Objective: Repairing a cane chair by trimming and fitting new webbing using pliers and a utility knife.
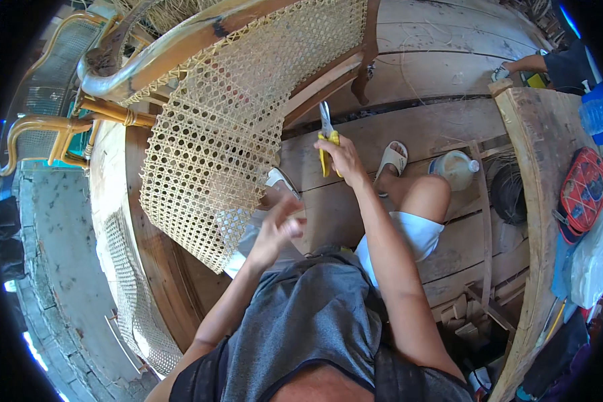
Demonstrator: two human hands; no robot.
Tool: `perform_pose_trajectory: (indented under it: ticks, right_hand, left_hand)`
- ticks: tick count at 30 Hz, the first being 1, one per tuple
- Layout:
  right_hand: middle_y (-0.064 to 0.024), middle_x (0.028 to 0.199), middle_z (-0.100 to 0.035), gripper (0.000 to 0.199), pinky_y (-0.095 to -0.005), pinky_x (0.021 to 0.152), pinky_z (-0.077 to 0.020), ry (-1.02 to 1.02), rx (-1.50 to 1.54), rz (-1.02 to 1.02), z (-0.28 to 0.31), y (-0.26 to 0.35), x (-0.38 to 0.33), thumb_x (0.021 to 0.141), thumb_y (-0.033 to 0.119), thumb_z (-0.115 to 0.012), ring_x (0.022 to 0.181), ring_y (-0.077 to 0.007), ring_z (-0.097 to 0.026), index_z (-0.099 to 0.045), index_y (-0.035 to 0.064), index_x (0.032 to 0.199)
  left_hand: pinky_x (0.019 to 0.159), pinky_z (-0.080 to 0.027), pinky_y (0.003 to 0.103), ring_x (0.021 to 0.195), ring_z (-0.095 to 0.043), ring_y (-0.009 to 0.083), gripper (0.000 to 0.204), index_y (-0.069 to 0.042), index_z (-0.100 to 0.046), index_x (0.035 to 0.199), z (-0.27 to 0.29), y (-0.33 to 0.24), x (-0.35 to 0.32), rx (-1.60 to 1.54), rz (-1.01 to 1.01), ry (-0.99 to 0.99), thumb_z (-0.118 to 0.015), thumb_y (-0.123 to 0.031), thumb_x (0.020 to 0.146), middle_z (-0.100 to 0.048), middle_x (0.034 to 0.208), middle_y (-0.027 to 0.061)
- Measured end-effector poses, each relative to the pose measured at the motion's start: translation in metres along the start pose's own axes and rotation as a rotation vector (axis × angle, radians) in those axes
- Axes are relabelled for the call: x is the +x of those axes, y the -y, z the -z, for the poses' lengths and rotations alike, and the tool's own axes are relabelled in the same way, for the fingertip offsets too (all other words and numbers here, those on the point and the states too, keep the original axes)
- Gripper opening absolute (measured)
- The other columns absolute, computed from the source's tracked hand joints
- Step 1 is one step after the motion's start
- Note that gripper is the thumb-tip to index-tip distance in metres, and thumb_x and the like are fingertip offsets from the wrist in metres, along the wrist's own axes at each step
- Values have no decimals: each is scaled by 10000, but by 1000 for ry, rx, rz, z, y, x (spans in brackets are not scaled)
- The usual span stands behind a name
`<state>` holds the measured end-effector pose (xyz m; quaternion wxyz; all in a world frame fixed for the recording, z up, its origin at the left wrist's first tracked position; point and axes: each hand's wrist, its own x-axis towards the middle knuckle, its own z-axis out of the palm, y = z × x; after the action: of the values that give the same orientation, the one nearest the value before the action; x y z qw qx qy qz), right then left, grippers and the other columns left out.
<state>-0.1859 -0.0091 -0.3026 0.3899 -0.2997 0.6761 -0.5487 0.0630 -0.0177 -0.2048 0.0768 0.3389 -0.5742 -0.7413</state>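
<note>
Gripping yellow-handled scissors (325, 137) at frame centre, the right hand (344, 159) points their blades up toward the woven cane panel (228, 127). Below, the left hand (278, 231) hangs released, fingers loosely spread, just beside the panel's lower edge.

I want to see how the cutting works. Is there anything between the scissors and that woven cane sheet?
Nothing visible stands between them. The right hand holds the yellow-handled scissors just beside the right edge of the woven cane sheet, with only bare wooden floor showing in the gap. The left hand is lower, near the sheet's bottom corner.
</note>
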Motion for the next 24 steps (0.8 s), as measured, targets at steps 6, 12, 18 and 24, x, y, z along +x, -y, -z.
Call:
perform_pose_trajectory:
  ticks: [6, 12, 18, 24]
  right_hand:
    - [-89, 1104, -636, 347, -288, 666, -539, 441, 799, -157, -43, 23, 27, 942, 297, -516, 907, -189, -650, -527, 56, 1192]
    - [-101, 1056, -623, 313, -321, 729, -533, 441, 1186, -87, -80, 34, 45, 949, 279, -502, 927, -217, -628, -512, 42, 1154]
    - [-67, 917, -573, 248, -375, 700, -528, 206, 1446, -46, -95, 39, 65, 942, 282, -529, 817, -183, -579, -515, 56, 1043]
    - [-47, 838, -562, 208, -340, 585, -494, 137, 1594, -132, -104, 56, 59, 925, 290, -556, 697, -173, -570, -509, 89, 947]
  left_hand:
    - [959, -381, 331, 1102, -502, 194, 619, 5, -424, 1298, 28, -19, 56, -725, -331, -406, -440, -508, 953, -538, 1210, 112]
    - [878, -383, 299, 923, -511, 172, 580, 51, -541, 1145, 13, -77, 43, -137, -304, -447, -349, -472, 987, -599, 1062, 127]
    - [897, -390, 312, 920, -522, 169, 611, 65, -556, 1108, 16, -77, 35, 71, -259, -442, -338, -493, 986, -600, 1040, 123]
    - [888, -401, 316, 906, -536, 172, 612, 58, -578, 1089, 12, -78, 32, 67, -253, -425, -315, -488, 996, -608, 1011, 113]
